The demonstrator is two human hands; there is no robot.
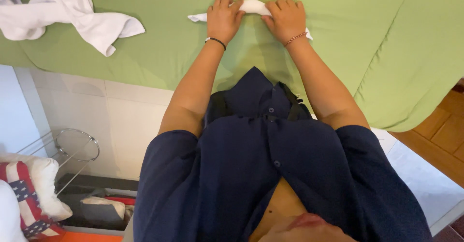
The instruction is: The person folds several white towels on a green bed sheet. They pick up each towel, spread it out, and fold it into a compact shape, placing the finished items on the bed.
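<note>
On green bedcover (159, 53), far side from the body — white cloth roll (253, 6), long axis running left-right across the view. Left hand (223, 18) and right hand (286, 18) both palm-down on top, side by side, roughly level, neither clearly nearer. Fingers (226, 2) curled forward over the roll, pointing away from the body — pressed down and partly wrapped, not splayed flat, not a closed fist; how far they reach round the far side can't be told. Roll ends poking out past both hands: tapered tip left of left hand, small corner showing by right wrist. Middle of roll visible in the gap between the hands. Roll axis square to both forearms. Loose white garment (72, 12) crumpled at upper left, well apart from the hands. Wire rack (77, 145) and patterned cushion (24, 193) down on the floor side, lower left.
</note>
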